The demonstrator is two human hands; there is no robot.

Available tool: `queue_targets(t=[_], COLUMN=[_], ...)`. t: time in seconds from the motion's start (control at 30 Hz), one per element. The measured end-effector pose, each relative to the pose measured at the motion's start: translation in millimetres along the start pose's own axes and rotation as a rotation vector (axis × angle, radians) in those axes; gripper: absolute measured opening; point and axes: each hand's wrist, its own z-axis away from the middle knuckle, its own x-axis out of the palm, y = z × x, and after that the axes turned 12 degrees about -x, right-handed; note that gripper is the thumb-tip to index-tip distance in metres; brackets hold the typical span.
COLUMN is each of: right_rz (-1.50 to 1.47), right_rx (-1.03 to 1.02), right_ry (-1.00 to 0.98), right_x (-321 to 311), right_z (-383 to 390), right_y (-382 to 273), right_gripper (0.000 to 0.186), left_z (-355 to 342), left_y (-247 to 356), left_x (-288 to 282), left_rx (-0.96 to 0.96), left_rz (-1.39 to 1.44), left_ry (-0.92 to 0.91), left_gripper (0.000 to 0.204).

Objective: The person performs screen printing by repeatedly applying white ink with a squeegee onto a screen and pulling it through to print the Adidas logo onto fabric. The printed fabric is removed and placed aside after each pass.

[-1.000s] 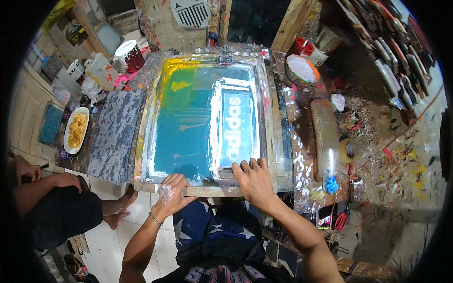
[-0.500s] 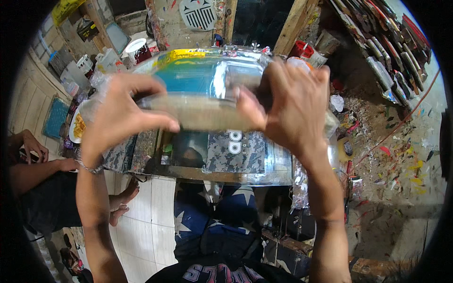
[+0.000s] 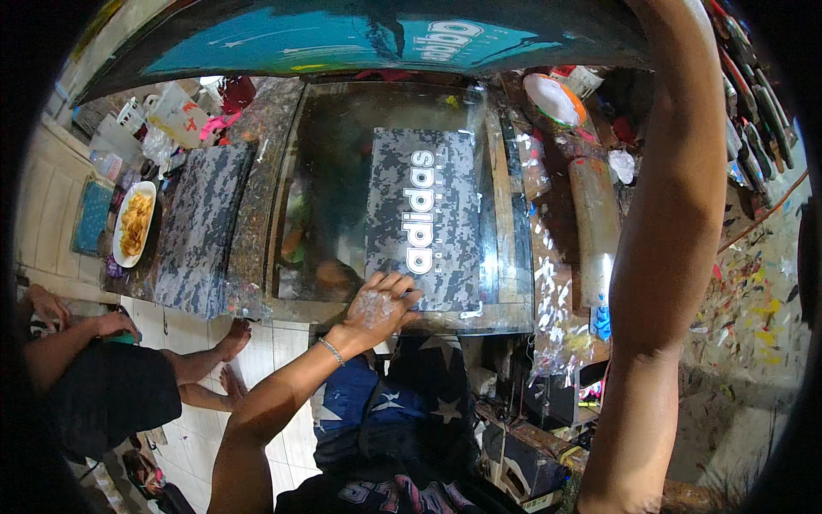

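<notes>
A grey camouflage fabric panel [image 3: 390,197] with white lettering lies flat on a glass-topped board [image 3: 330,111]. My left hand [image 3: 383,304], a bracelet at its wrist, is at the panel's near left corner, fingers curled over the edge and closed on it. Above the board's far side a printing screen [image 3: 317,38] with teal mesh and a dark frame is tilted up. My right forearm [image 3: 676,163] stretches up to the screen's right end; the hand lies beyond the picture's top edge.
Another camouflage panel [image 3: 201,227] lies left of the board, beside a plate of chips [image 3: 135,223]. A long tan bar [image 3: 592,227] and a white-filled bowl [image 3: 552,98] are on the right. A seated person's hand [image 3: 116,324] and feet show at left.
Both hands have let go of the blurred tan bar they held across the screen. The screen has swung up and away, uncovering the panel. My left hand has come down to the panel's near edge.
</notes>
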Motion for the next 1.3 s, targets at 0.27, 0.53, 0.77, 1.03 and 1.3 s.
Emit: queue_targets(t=[0.27,0.53,0.77,1.03,1.3], right_rz=[0.018,0.014,0.013,0.002,-0.018], right_rx=[-0.104,-0.206,-0.199,-0.153,0.096], right_ry=[0.124,0.088,0.189,0.179,-0.035], right_x=[9,14,24,25,6], right_z=[0,-2,-14,-15,-24], right_y=[15,37,46,52,26], right_gripper=[0.073,0.056,0.061,0.059,0.068], left_z=[-7,49,143,226,91], left_y=[5,14,-133,-377,-262], left_x=[-22,-104,-222,-338,-207], left_rx=[0.055,-0.487,-0.971,-1.067,-0.656], left_rz=[-0.091,0.26,0.526,-0.115,0.025], left_ry=[0.082,0.114,0.5,0.554,0.624], left_gripper=[0.03,0.028,0.024,0.035,0.058])
